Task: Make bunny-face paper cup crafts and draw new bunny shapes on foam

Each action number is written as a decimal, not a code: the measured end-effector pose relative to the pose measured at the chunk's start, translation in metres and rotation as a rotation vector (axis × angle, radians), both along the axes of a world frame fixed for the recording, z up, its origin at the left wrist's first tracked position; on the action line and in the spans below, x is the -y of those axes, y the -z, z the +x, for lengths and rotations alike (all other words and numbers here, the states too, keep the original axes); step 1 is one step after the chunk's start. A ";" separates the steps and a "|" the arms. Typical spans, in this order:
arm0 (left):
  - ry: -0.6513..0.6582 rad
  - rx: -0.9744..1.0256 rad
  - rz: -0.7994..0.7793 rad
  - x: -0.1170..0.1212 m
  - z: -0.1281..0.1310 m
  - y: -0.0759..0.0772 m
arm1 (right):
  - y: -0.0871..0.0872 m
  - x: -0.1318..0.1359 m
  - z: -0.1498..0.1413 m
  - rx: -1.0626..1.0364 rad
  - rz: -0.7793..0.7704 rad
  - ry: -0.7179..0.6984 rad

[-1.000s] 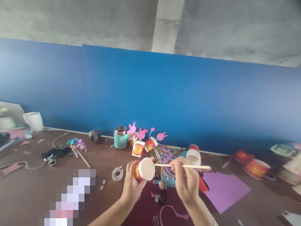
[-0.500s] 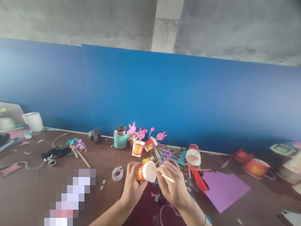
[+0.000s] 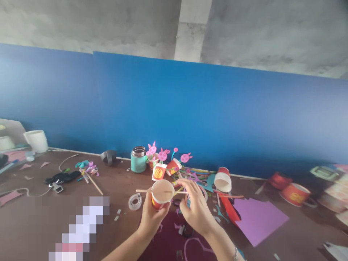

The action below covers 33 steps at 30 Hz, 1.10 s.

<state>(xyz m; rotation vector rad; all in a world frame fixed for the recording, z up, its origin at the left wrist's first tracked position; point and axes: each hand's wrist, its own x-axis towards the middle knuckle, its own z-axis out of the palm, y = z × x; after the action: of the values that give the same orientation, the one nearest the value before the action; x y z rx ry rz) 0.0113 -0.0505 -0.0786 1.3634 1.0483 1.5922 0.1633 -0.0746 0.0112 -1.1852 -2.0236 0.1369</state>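
In the head view my left hand (image 3: 152,214) is wrapped round a red paper cup (image 3: 158,203), its white mouth tilted up towards me. A thin wooden stick (image 3: 140,190) runs crosswise through the cup. It sticks out on both sides, and part of it shows inside the mouth. My right hand (image 3: 196,208) is just right of the cup, near the stick's right end, with fingers stretched out and thumb apart; nothing shows in it. Behind my hands stand small red-and-white cups (image 3: 159,172) with pink paper animal faces (image 3: 162,156) on stems.
A roll of clear tape (image 3: 135,202) lies left of my hands. A teal jar (image 3: 138,159) stands at the back. Rightward are purple sheet (image 3: 261,219), red scissors-like handles (image 3: 230,208) and stacked paper cups (image 3: 223,181). Paper scraps and keys (image 3: 57,186) lie leftward.
The cup has turned so its mouth faces up. The stick, held in my right hand before, now passes through the cup. My right hand has let go and its fingers have spread.
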 end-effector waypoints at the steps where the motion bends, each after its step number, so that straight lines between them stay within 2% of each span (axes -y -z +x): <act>1: 0.017 0.013 -0.016 0.000 0.000 0.000 | 0.003 -0.002 0.000 0.011 -0.020 0.012; 5: 0.068 0.010 -0.023 0.001 -0.001 -0.003 | 0.010 -0.008 -0.004 -0.004 -0.193 -0.027; 8: 0.090 0.032 -0.036 0.001 -0.003 -0.007 | 0.005 -0.008 0.001 -0.023 -0.265 0.018; 16: 0.038 0.133 -0.060 -0.011 -0.012 -0.009 | -0.023 -0.003 0.048 0.144 -0.248 0.255; 20: 0.016 0.201 -0.109 -0.014 -0.015 -0.010 | -0.029 -0.005 0.068 0.104 -0.278 0.284; 22: 0.024 0.277 -0.183 -0.013 -0.015 -0.010 | -0.033 -0.008 0.080 -0.010 -0.281 0.267; 25: 0.107 0.414 -0.287 -0.009 -0.013 -0.009 | -0.040 -0.010 0.096 -0.323 -0.224 0.320; 28: 0.262 0.512 -0.349 -0.004 -0.010 -0.009 | -0.042 -0.010 0.093 -0.515 -0.220 0.323; 31: 0.403 0.524 -0.373 0.000 -0.009 -0.011 | -0.036 -0.009 0.065 -0.532 -0.376 0.221; 33: 0.485 0.491 -0.377 0.002 -0.009 -0.011 | -0.029 -0.009 0.042 -0.529 -0.495 0.053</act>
<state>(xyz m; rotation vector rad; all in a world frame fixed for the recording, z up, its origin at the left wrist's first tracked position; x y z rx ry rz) 0.0021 -0.0526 -0.0679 0.8257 0.6140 1.1992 0.2056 -0.0651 0.0399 -1.3200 -1.5248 0.8713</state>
